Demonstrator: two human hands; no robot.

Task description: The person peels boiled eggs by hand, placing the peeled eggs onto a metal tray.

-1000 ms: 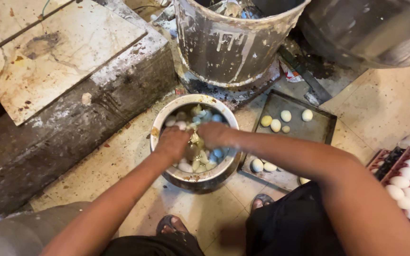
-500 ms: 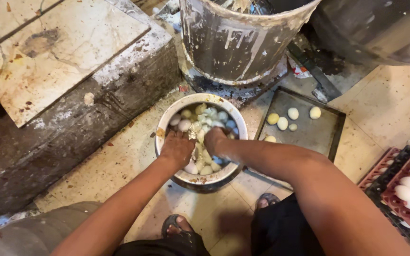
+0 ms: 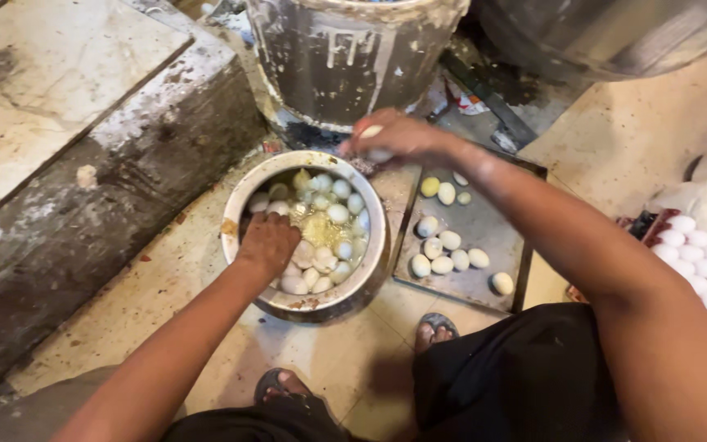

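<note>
Room over the pot [image 3: 374, 262] is half taken by the left hand [image 3: 269, 243]. A big bucket [image 3: 345, 57] blocks the back, a stone step [image 3: 83, 164] the left side. Tray [image 3: 484, 229] w/ eggs sits close on the right.

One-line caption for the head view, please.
Left hand in pot of eggs; right hand holds egg above it.

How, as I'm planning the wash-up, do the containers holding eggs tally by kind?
Round metal pot of water and eggs: 1
Flat dark metal tray with loose eggs: 1
Red-edged egg crate of white eggs: 1
Total: 3
The right hand holds a white egg beside the pot.
</note>
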